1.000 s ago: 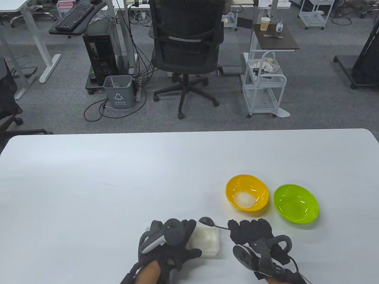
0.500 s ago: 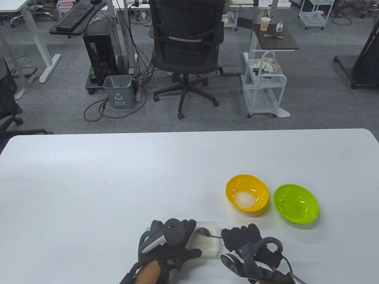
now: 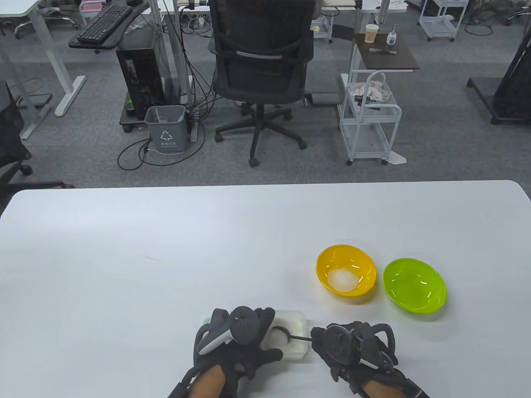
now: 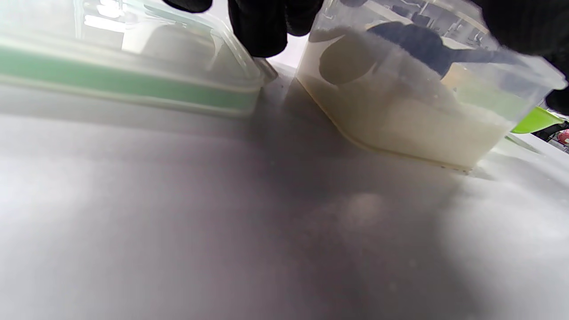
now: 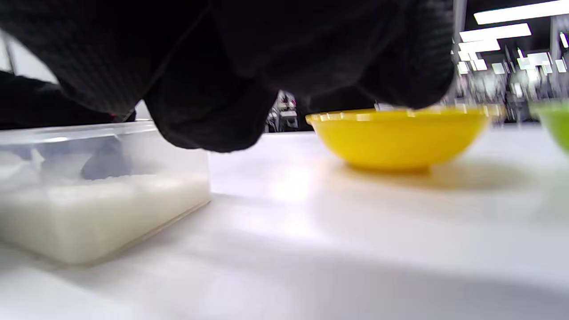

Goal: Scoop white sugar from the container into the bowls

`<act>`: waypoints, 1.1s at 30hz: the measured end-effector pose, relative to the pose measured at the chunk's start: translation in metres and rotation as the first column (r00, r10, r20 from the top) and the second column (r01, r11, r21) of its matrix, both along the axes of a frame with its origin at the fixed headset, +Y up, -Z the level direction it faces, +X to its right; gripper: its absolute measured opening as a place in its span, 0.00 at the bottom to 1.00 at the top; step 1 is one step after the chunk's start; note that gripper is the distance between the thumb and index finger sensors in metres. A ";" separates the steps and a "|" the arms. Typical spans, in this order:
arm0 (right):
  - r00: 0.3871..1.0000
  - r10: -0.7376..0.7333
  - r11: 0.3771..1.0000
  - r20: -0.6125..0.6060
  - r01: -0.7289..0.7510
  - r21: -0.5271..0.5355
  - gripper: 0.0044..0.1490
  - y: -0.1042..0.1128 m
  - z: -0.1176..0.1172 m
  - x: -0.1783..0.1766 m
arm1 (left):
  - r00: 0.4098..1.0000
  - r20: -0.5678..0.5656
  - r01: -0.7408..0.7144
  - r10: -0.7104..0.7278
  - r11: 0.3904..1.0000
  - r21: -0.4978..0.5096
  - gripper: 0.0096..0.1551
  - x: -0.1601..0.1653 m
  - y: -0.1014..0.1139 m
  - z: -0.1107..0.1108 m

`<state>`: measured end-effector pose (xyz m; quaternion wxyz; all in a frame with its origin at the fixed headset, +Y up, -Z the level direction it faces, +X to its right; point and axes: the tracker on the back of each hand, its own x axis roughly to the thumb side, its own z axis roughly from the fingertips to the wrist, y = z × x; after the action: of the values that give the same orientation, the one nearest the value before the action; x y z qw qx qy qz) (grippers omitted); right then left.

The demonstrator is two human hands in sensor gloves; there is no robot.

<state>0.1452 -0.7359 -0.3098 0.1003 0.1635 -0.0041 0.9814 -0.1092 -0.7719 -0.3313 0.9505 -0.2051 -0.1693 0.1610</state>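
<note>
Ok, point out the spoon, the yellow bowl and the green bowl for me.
spoon [image 3: 281,333], table view, on its scoop end inside the sugar container.
yellow bowl [image 3: 360,261], table view, on the bare inner wall above the sugar.
green bowl [image 3: 414,284], table view, on the middle of its empty inside.

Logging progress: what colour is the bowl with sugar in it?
Yellow bowl, clearest in the table view.

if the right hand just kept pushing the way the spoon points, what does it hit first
Most likely the left hand. The right hand aims the spoon leftward across the sugar container, its bowl already in the sugar; the left hand grips the far side. Depth is unclear.
</note>
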 end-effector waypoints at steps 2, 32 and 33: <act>0.995 -0.092 0.990 0.041 0.096 -0.106 0.25 -0.005 -0.006 0.007 | 1.000 0.000 0.000 0.000 1.000 0.000 0.60 0.000 0.000 0.000; 0.831 -0.465 0.664 0.304 0.555 -0.501 0.25 -0.030 -0.023 0.054 | 1.000 0.001 -0.004 0.004 1.000 -0.008 0.60 0.000 0.000 0.000; 0.822 -0.477 0.662 0.313 0.569 -0.488 0.25 -0.026 -0.024 0.057 | 1.000 0.002 -0.002 0.002 1.000 -0.007 0.60 0.000 0.000 0.000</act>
<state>0.2023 -0.7618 -0.3337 0.4214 0.0403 0.2295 0.8764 -0.1096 -0.7717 -0.3311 0.9493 -0.2086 -0.1697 0.1626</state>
